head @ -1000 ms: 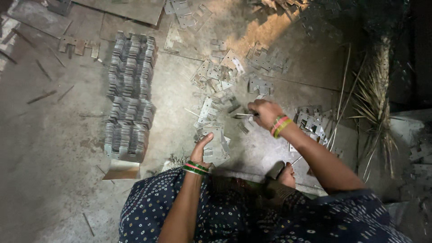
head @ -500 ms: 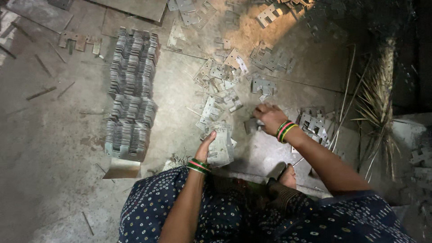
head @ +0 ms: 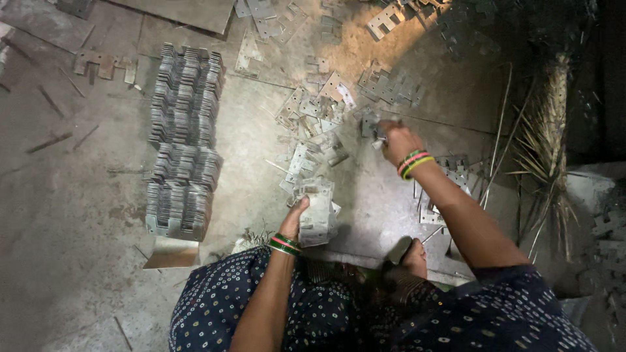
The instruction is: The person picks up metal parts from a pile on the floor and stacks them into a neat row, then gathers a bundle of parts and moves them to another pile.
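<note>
The floor (head: 78, 215) was bare, dusty concrete, lit warmly from the top of the frame, with a dry broom (head: 544, 143) lying at the right. The person sat on it with a foot (head: 412, 255) tucked in front. Their left hand (head: 297, 218) was clamped on a small bundle of stamped metal plates (head: 317, 218), fingers wrapped behind the stack and thumb up its near side, held upright on the floor just before the knees. The right hand (head: 395, 138) reached farther out, its fingertips pinched together on a single plate (head: 370, 124) at the edge of the loose scatter of plates (head: 313, 114). To the left stood long, tidy rows of stacked plates (head: 182, 140), well apart from the hands. Judging by those rows, a good share of the sorting looked done, yet many pieces lay unsorted ahead, beside the right forearm and toward the top, so plenty seemed left.
</note>
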